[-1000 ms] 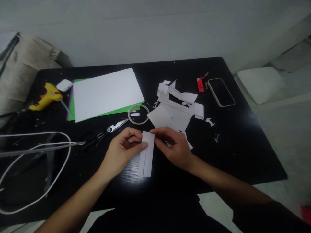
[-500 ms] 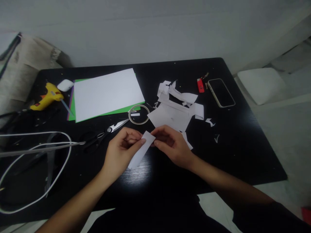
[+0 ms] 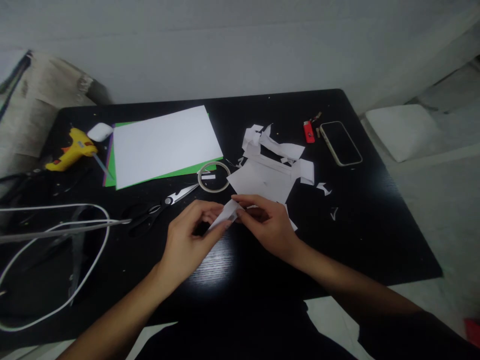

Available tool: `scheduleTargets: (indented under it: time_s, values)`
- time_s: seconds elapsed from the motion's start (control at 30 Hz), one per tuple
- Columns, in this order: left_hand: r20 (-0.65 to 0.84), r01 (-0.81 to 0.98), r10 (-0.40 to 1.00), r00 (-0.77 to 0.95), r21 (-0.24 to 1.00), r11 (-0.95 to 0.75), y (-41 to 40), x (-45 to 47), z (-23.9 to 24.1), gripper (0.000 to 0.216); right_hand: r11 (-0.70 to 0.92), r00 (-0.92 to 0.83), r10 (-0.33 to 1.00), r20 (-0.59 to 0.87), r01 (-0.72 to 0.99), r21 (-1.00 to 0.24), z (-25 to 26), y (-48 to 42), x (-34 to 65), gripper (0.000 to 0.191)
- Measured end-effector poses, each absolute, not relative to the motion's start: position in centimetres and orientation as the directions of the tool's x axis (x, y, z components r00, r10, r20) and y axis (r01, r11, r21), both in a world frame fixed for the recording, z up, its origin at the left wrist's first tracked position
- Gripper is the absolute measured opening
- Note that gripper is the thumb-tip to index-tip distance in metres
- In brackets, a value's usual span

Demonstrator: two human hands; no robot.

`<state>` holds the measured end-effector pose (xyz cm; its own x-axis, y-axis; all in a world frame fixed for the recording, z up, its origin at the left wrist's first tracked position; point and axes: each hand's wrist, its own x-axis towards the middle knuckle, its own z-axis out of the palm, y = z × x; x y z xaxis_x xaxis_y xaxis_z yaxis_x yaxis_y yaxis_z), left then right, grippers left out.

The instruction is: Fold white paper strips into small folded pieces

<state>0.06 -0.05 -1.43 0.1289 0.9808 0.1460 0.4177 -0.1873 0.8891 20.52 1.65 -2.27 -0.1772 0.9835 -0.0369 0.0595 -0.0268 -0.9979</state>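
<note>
Between my two hands is a small strip of white paper (image 3: 226,212), tilted and held just above the black table. My left hand (image 3: 193,227) grips its lower left part, thumb in front and fingers behind. At the strip's upper right end, my right hand (image 3: 268,222) pinches it between thumb and fingertips. White paper scraps (image 3: 268,177) lie just beyond my right hand. A roll of tape (image 3: 201,181) and a pair of scissors (image 3: 168,201) rest on the table beyond my left hand.
White paper (image 3: 165,145) lies over green sheets (image 3: 180,171) at the back left, near a yellow glue gun (image 3: 77,149) and a white case (image 3: 100,132). A white cable (image 3: 107,240) loops at left. A red lighter (image 3: 309,132) and a phone (image 3: 341,143) lie at right.
The paper strip has been turned and bent, so its long lower end no longer shows below my left thumb. My right thumb now presses on its upper end.
</note>
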Motion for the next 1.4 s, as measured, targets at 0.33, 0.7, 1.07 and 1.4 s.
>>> scheduleTargets:
  time_s: [0.33, 0.7, 1.07, 1.4]
  values:
    - [0.313, 0.586, 0.927, 0.208, 0.719, -0.374, -0.2, 0.7, -0.9, 0.018, 0.065, -0.176, 0.984, 0.037, 0.153, -0.986, -2.0, 1.5, 20.4, 0.027]
    - [0.285, 0.599, 0.942, 0.179, 0.727, -0.334, -0.7, 0.6, -0.3, 0.01, 0.426, -0.184, 0.904, 0.385, 0.329, -0.843, -2.8, 1.1, 20.3, 0.029]
    - [-0.043, 0.243, 0.993, 0.112, 0.97, 0.015, -0.4, 1.0, 0.4, 0.021, 0.459, -0.194, 0.888, 0.418, 0.294, -0.839, -2.6, 1.2, 20.4, 0.012]
    - [-0.129, 0.179, 0.984, 0.126, 0.978, 0.105, 0.1, 0.2, 0.6, 0.012, 0.292, -0.177, 0.952, 0.251, 0.262, -0.92, -2.2, 1.4, 20.5, 0.008]
